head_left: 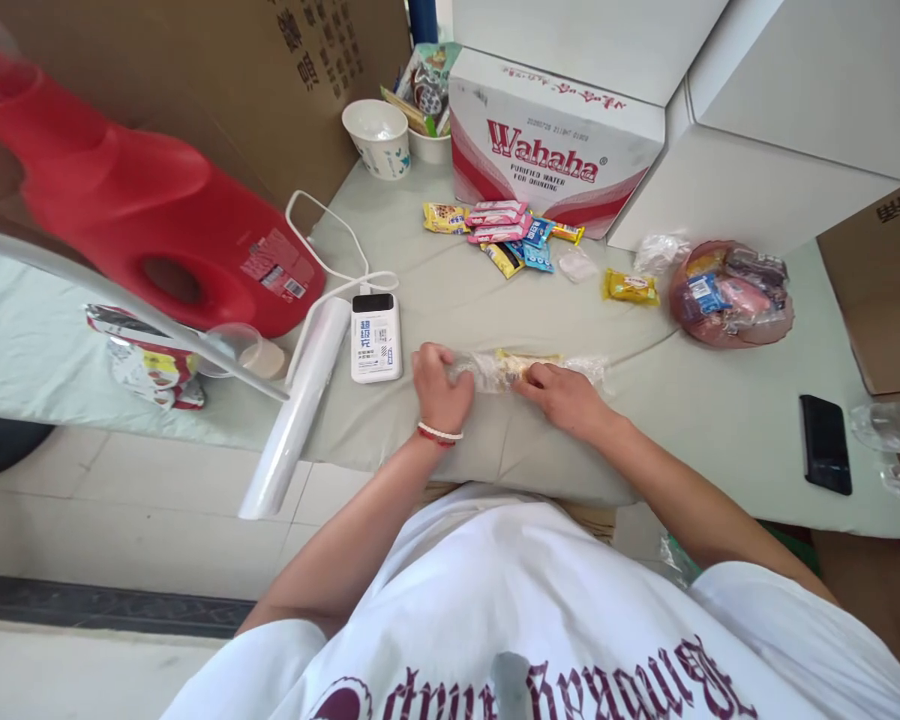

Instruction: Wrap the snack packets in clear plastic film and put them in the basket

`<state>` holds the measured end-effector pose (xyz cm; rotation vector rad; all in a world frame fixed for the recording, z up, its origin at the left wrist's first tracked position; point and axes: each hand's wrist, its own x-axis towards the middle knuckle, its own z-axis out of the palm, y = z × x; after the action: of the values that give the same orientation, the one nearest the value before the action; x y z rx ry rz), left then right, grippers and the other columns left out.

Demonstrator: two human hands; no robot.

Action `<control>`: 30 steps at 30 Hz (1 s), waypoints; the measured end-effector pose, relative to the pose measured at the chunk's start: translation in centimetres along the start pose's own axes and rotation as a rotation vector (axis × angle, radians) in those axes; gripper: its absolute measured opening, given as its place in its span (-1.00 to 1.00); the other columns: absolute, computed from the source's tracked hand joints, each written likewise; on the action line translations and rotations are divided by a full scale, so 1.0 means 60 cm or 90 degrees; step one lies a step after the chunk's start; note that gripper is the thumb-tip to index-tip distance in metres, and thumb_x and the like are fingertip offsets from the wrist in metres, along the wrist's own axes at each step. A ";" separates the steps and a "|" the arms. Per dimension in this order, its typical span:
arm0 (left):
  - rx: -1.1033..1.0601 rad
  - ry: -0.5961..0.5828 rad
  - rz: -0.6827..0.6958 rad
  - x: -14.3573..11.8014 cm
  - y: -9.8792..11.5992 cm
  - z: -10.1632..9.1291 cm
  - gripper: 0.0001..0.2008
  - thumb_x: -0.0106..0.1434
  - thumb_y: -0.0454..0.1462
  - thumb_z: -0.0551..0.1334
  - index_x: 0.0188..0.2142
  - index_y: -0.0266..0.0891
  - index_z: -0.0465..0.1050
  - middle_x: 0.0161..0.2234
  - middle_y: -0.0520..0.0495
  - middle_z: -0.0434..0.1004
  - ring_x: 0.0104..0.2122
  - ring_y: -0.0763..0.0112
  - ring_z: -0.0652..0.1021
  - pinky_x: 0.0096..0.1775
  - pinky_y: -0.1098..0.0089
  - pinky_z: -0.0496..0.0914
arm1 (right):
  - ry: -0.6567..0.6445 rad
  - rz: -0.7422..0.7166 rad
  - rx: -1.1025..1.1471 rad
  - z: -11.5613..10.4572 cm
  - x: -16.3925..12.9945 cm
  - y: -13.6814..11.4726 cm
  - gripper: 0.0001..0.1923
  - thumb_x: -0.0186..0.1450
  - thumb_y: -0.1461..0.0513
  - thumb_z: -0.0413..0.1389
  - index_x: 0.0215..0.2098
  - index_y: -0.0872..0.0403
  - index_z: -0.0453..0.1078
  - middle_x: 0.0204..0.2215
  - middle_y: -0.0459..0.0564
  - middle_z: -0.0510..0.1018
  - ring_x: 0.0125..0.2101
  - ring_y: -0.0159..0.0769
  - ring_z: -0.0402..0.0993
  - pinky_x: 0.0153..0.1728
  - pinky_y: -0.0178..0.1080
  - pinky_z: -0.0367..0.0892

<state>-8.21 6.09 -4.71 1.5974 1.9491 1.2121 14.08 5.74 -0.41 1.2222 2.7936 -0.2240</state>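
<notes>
On the table in front of me lies a yellowish packaged snack (504, 368) rolled in clear plastic film (483, 370). My left hand (442, 392) has its fingers curled and closed at the film's left end. My right hand (566, 398) is closed over the middle of the wrapped snack, its fingers pressing on the front side. Loose film (594, 372) sticks out past the right hand. The exact contents under the film are partly hidden by my right fingers.
Small snack packets (499, 222) lie before a Wahaha box (555, 140). A pink bowl (731, 325) of snacks and a phone (826, 445) are to the right. Leftward are a power bank (376, 340), a film roll (294, 415) and a big red bottle (157, 215).
</notes>
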 end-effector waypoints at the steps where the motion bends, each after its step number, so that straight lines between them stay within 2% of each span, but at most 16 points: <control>1: -0.033 0.046 -0.009 0.005 -0.001 -0.005 -0.85 0.16 -0.33 0.17 -0.26 -0.14 0.24 -0.28 -0.07 0.37 -0.20 0.18 0.41 -0.06 0.16 0.33 | 0.013 0.005 0.015 0.004 -0.001 0.000 -0.64 0.55 0.22 -0.09 0.20 -0.07 0.43 -0.08 0.08 0.52 -0.17 -0.17 0.38 -0.31 -0.23 0.07; 3: -0.036 0.085 -0.012 0.012 0.005 -0.011 -0.86 0.24 -0.30 0.13 -0.18 -0.17 0.29 -0.15 -0.13 0.42 -0.09 0.16 0.42 0.06 0.11 0.31 | 0.040 0.012 0.054 0.009 -0.002 0.001 -0.63 0.56 0.20 -0.10 0.18 -0.08 0.46 -0.09 0.08 0.51 -0.17 -0.16 0.37 -0.29 -0.24 0.10; 4: -0.004 0.064 -0.012 0.015 0.012 -0.013 -0.84 0.26 -0.27 0.15 -0.14 -0.18 0.33 -0.06 -0.19 0.44 0.01 0.11 0.41 0.13 0.05 0.28 | 0.051 0.016 0.077 0.011 -0.002 0.002 -0.62 0.55 0.20 -0.10 0.16 -0.07 0.48 -0.10 0.09 0.51 -0.17 -0.16 0.36 -0.29 -0.24 0.12; 7: 0.129 -0.111 -0.018 0.018 0.031 -0.023 -0.79 0.18 -0.19 0.31 -0.21 -0.20 0.45 0.09 -0.31 0.44 0.22 -0.16 0.30 0.18 -0.10 0.22 | 0.079 0.016 0.172 0.016 -0.006 0.012 -0.61 0.51 0.25 -0.07 0.15 -0.06 0.52 -0.12 0.08 0.48 -0.19 -0.19 0.36 -0.27 -0.25 0.19; 8: 0.156 -0.163 -0.024 0.017 0.036 -0.028 -0.83 0.15 -0.20 0.34 -0.28 -0.19 0.47 0.06 -0.31 0.46 0.21 -0.19 0.32 0.14 -0.09 0.26 | 0.090 0.011 0.211 0.019 -0.008 0.015 -0.60 0.49 0.26 -0.05 0.15 -0.06 0.52 -0.13 0.08 0.47 -0.20 -0.21 0.36 -0.26 -0.25 0.22; 10: 0.144 -0.221 -0.037 0.014 0.043 -0.039 -0.89 0.15 -0.22 0.33 -0.39 -0.18 0.45 -0.13 -0.21 0.52 0.02 -0.04 0.47 0.01 0.05 0.36 | 0.114 -0.005 0.284 0.023 -0.011 0.020 -0.59 0.46 0.28 -0.04 0.14 -0.06 0.53 -0.15 0.06 0.45 -0.21 -0.23 0.36 -0.22 -0.24 0.29; 12: 0.040 -0.242 -0.057 0.011 0.051 -0.042 -0.86 0.19 -0.20 0.30 -0.43 -0.17 0.41 -0.37 -0.04 0.47 -0.27 0.22 0.52 -0.17 0.25 0.40 | 0.133 -0.015 0.330 0.028 -0.012 0.020 -0.60 0.45 0.28 -0.03 0.10 -0.06 0.55 -0.17 0.05 0.45 -0.22 -0.23 0.36 -0.18 -0.20 0.34; 14: -0.093 -0.285 -0.076 0.009 0.065 -0.031 -0.82 0.22 -0.15 0.30 -0.42 -0.17 0.40 -0.51 0.07 0.40 -0.44 0.36 0.46 -0.30 0.37 0.37 | 0.149 -0.008 0.348 0.030 -0.013 0.014 -0.63 0.44 0.27 -0.01 0.07 -0.05 0.57 -0.15 0.06 0.48 -0.20 -0.21 0.37 -0.13 -0.15 0.37; 16: -0.161 -0.341 -0.070 0.008 0.083 -0.006 -0.81 0.29 -0.15 0.25 -0.39 -0.19 0.45 -0.51 0.07 0.45 -0.44 0.37 0.50 -0.31 0.39 0.37 | 0.170 0.006 0.358 0.031 -0.015 0.008 -0.65 0.42 0.25 0.02 0.05 -0.02 0.58 -0.08 0.09 0.51 -0.11 -0.15 0.41 -0.02 -0.08 0.39; 19: -0.039 -0.366 0.003 0.005 0.109 0.036 -0.71 0.41 -0.23 0.09 -0.35 -0.20 0.55 -0.34 -0.07 0.57 -0.26 0.28 0.58 -0.21 0.35 0.38 | 0.193 0.010 0.406 0.032 -0.022 0.005 -0.67 0.42 0.19 0.04 0.03 0.00 0.58 0.05 0.11 0.52 0.04 -0.09 0.43 0.11 -0.03 0.38; 21: 0.109 -0.357 0.044 0.000 0.120 0.054 -0.68 0.44 -0.23 0.06 -0.28 -0.18 0.59 -0.20 -0.14 0.57 -0.21 0.22 0.57 -0.22 0.30 0.36 | 0.232 0.088 0.452 0.034 -0.027 0.014 -0.66 0.46 0.12 0.01 0.02 -0.02 0.57 -0.03 0.08 0.58 -0.03 -0.12 0.49 0.07 -0.06 0.41; 23: 0.210 -0.358 0.069 -0.006 0.125 0.062 -0.68 0.45 -0.20 0.06 -0.20 -0.12 0.61 -0.13 -0.16 0.54 -0.20 0.18 0.56 -0.24 0.27 0.35 | 0.304 0.259 0.425 0.036 -0.032 0.029 -0.64 0.46 0.08 0.00 0.07 -0.02 0.54 -0.14 0.06 0.58 -0.12 -0.12 0.50 0.01 -0.06 0.44; 25: 0.253 -0.336 0.090 -0.010 0.126 0.063 -0.73 0.44 -0.18 0.10 -0.12 -0.07 0.60 -0.10 -0.16 0.52 -0.10 0.12 0.53 -0.15 0.23 0.36 | 0.346 0.434 0.317 0.036 -0.035 0.049 -0.59 0.37 0.08 0.12 0.13 0.00 0.49 -0.09 0.13 0.52 -0.06 -0.03 0.44 0.01 0.01 0.41; 27: 0.272 -0.272 0.077 -0.010 0.124 0.061 -0.72 0.37 -0.14 0.21 0.02 -0.07 0.54 -0.01 -0.21 0.49 0.05 0.03 0.46 -0.02 0.15 0.35 | 0.306 0.523 0.227 0.031 -0.039 0.067 -0.54 0.24 0.11 0.25 0.09 0.03 0.50 0.08 0.22 0.42 0.10 0.13 0.31 0.07 0.09 0.34; 28: 0.279 -0.244 0.057 -0.007 0.123 0.060 -0.63 0.32 -0.11 0.28 0.10 -0.10 0.49 0.05 -0.24 0.46 0.11 -0.02 0.42 0.03 0.11 0.34 | 0.273 0.540 0.212 0.026 -0.040 0.073 -0.59 0.21 0.13 0.27 0.02 0.04 0.52 0.13 0.24 0.39 0.14 0.17 0.25 0.08 0.10 0.31; 30: 0.291 -0.236 0.012 -0.001 0.120 0.060 -0.48 0.24 -0.04 0.35 0.13 -0.17 0.44 0.11 -0.30 0.43 0.15 -0.10 0.39 0.08 0.03 0.32 | 0.226 0.539 0.230 0.011 -0.039 0.076 -0.76 0.24 0.17 0.23 -0.13 0.06 0.52 0.08 0.24 0.42 0.08 0.12 0.30 0.04 0.05 0.31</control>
<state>-1.11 7.44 -1.19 1.8914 2.0483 0.4370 19.04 7.02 -1.23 2.6008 2.2286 -0.4832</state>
